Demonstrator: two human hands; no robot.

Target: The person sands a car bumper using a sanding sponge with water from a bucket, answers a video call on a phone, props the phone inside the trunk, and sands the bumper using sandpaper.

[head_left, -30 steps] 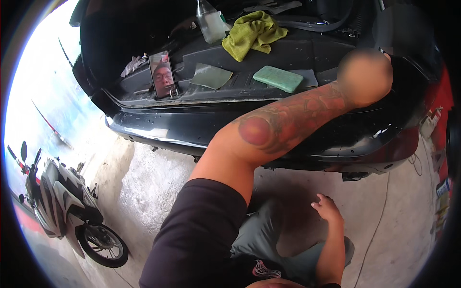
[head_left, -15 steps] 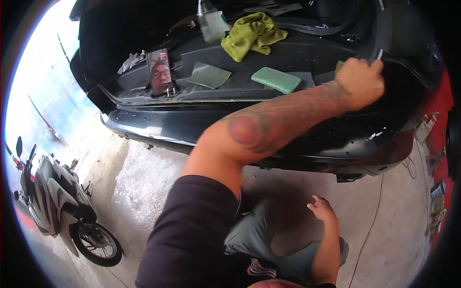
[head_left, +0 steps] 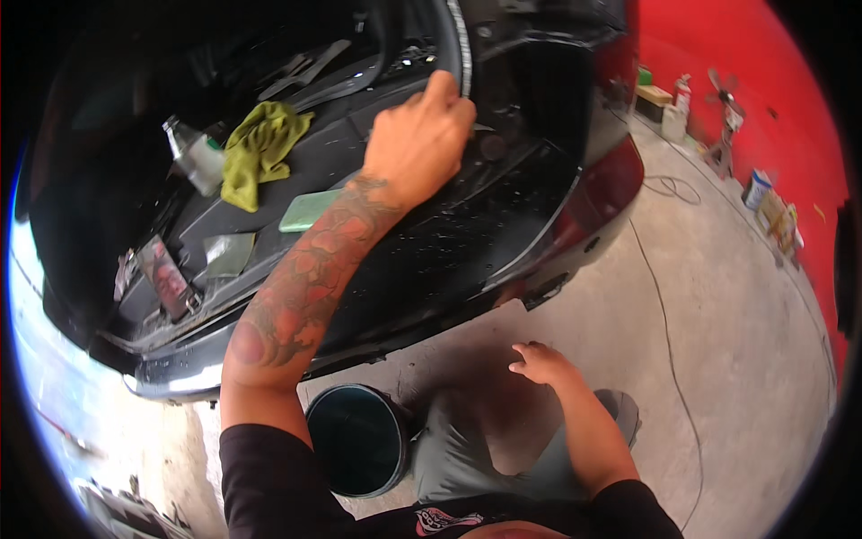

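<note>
My left hand [head_left: 420, 135], at the end of the outstretched tattooed arm, is closed around the lower part of a black rubber seal [head_left: 460, 54] with a pale edge. This is at the right side of the open trunk of a black car; the palm side is hidden. My right hand [head_left: 543, 364] hovers low over my bent knee, holding nothing, with index finger and thumb apart. Left of my forearm, a green sponge block [head_left: 310, 211] lies on the trunk sill, near a yellow-green cloth [head_left: 262, 148] and a clear bottle [head_left: 195, 154].
A sheet of sandpaper [head_left: 229, 254] and a phone [head_left: 166, 277] lie farther left on the sill. A dark bucket [head_left: 356, 440] stands below the bumper [head_left: 359, 355]. A thin cable [head_left: 669, 332] crosses the floor; cans and bottles [head_left: 779, 220] line the red wall.
My view has swung to the right, bringing the bucket and more red wall into sight. The left hand remains at the seal, and the right hand is still held low.
</note>
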